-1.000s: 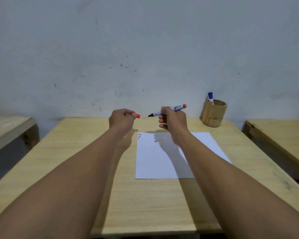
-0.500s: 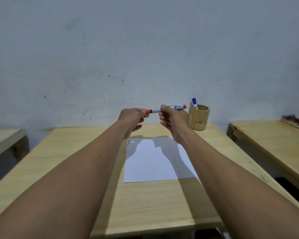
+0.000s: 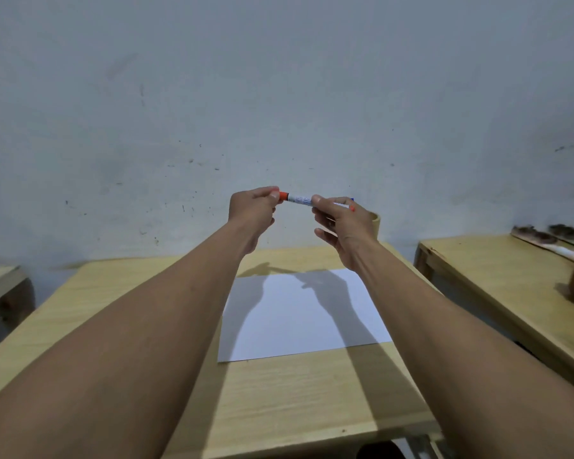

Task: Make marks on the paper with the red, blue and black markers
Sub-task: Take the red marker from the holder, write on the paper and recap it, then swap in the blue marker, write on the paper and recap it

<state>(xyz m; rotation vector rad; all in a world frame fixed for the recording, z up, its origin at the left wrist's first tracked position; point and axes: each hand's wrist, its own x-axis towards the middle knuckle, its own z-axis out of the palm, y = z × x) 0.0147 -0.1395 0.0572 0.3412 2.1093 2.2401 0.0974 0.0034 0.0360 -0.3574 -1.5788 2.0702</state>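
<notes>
Red marker (image 3: 299, 199) lies level between my hands, above the paper's (image 3: 299, 323) far edge; left hand (image 3: 253, 208) pinches its cap; right hand (image 3: 343, 223) grips the barrel.

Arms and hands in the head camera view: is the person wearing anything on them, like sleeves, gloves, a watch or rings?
Nothing shows. Both forearms are bare right up to the bottom edge of the picture, with no sleeve cuffs in view. The left hand and the right hand have no gloves, and no watch, bracelet or ring is visible on the wrists or fingers. The nails look short and plain.
</notes>
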